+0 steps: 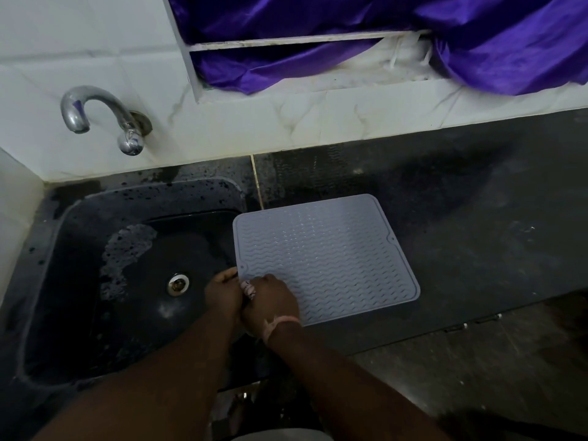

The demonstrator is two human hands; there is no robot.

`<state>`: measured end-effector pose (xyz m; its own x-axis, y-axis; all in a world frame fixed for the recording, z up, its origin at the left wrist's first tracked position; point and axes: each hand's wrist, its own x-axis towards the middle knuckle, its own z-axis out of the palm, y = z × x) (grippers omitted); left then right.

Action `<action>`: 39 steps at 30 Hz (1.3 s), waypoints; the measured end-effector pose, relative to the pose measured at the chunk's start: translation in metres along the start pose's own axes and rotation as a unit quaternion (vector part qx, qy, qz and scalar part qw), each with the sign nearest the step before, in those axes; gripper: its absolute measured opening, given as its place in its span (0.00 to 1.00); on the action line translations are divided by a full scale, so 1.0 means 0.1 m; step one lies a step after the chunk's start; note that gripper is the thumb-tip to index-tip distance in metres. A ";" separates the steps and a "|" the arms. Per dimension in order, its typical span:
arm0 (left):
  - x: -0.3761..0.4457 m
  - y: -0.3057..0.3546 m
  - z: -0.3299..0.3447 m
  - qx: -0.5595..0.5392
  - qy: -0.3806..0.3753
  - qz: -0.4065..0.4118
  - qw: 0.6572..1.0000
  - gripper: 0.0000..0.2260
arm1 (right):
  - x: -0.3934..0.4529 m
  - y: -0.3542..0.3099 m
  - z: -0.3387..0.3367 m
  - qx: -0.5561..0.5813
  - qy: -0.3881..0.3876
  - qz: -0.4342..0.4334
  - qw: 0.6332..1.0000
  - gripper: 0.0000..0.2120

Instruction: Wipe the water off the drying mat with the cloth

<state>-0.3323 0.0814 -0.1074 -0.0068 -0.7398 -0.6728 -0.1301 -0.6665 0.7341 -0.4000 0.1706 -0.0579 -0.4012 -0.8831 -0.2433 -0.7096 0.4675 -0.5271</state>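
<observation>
A grey ridged drying mat (327, 256) lies flat on the dark counter, its left edge at the sink's rim. My right hand (270, 303) rests on the mat's near left corner, closed around a small pinkish cloth (248, 289) that shows only as a bunched bit between the fingers. My left hand (222, 292) is just left of it, fingers touching the mat's left edge and the cloth; what it grips is unclear. Small glints of water dot the mat's ridges.
A black sink (54, 256) with a metal drain (178, 284) and a patch of foam sits left of the mat. A chrome tap (95, 116) juts from the white tiled wall. Purple fabric (477, 43) hangs behind the counter (477, 224).
</observation>
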 end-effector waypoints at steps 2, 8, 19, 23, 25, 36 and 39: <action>0.10 -0.01 -0.01 0.005 -0.013 -0.012 1.000 0.13 | 0.07 0.14 -0.11 0.072 0.012 0.024 0.997 0.17; -0.03 0.11 0.08 0.094 -0.008 0.051 0.994 0.19 | 0.21 1.36 -0.88 0.009 0.202 0.251 0.947 0.14; -0.16 0.14 0.11 0.084 -0.008 0.120 0.989 0.24 | 0.05 0.72 -0.46 -0.055 0.145 0.188 0.970 0.19; -0.07 0.09 0.06 0.040 0.019 0.068 0.997 0.22 | 0.04 0.25 -0.01 -0.041 0.079 0.094 0.992 0.19; -0.06 0.07 0.05 0.020 0.017 0.046 0.999 0.16 | 0.08 0.10 0.11 -0.017 0.041 0.046 0.998 0.16; -0.27 0.20 0.29 0.381 0.028 0.252 0.889 0.21 | 0.17 1.60 -1.07 0.001 0.245 0.286 0.927 0.12; -0.28 0.18 0.42 0.429 -0.031 0.280 0.858 0.21 | 0.18 1.91 -1.26 -0.005 0.215 0.354 0.910 0.17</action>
<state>-0.3758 0.0936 -0.0790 -0.3560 -0.8979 -0.2588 -0.7712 0.1259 0.6240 -0.6157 0.2493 -0.0601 -0.9484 -0.2634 -0.1766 -0.1883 0.9158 -0.3549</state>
